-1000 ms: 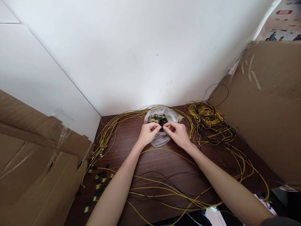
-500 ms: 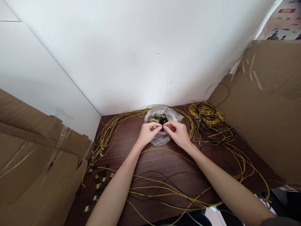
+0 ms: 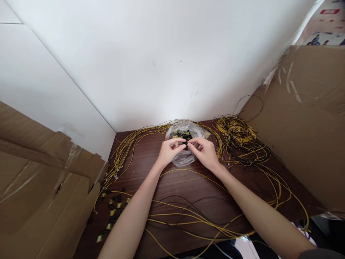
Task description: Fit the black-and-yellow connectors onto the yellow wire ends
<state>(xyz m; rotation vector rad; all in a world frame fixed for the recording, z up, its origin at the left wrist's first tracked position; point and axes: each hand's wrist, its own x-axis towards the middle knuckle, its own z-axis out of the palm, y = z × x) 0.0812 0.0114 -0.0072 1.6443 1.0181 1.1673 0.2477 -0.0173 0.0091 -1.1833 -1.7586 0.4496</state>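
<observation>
Fingertips almost meeting, my left hand (image 3: pixel 170 150) and my right hand (image 3: pixel 204 150) pinch a small dark piece between them, too small to make out. Both hands are over a clear plastic bag (image 3: pixel 183 160) that lies open on the brown table (image 3: pixel 145 151). Inside the bag, small black and yellow parts (image 3: pixel 185 135) show just beyond my fingers. More small black parts with yellow tags (image 3: pixel 112 213) lie scattered beside my left forearm.
Yellow and black wires (image 3: pixel 126 149) curve along the table's left and back. A tangled wire coil (image 3: pixel 237 131) sits at the back right. Loose wires (image 3: pixel 194 217) cross beneath my forearms. Cardboard (image 3: pixel 40 187) stands at left, a large carton (image 3: pixel 307 126) at right, a white wall (image 3: pixel 172 64) behind.
My hands stay over the bag in nearly the same place. The fingers have shifted slightly, with a little more dark material showing between the fingertips.
</observation>
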